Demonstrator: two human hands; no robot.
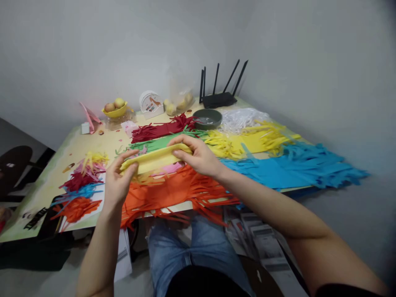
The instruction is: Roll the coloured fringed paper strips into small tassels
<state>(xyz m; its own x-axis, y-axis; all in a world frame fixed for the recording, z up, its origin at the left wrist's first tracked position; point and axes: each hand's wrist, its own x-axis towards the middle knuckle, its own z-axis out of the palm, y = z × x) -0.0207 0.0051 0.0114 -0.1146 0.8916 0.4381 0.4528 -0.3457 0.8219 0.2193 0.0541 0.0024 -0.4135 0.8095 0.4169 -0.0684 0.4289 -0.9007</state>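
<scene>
Head view: yellow strip (158,161) above table (84,143), toward front edge. Left hand (116,180), right hand (202,157): thumbs and fingers pinching opposite ends, seemingly for tautness. Orange fringed sheet (162,190): front edge. Blue fringed sheet (274,171): right edge.

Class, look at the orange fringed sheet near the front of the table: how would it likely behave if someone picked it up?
The orange fringed sheet would probably flop, since some strips droop past the edge of the table. It looks thin, so likely light for its spread. Its strips might tangle, as several cross one another.
</scene>
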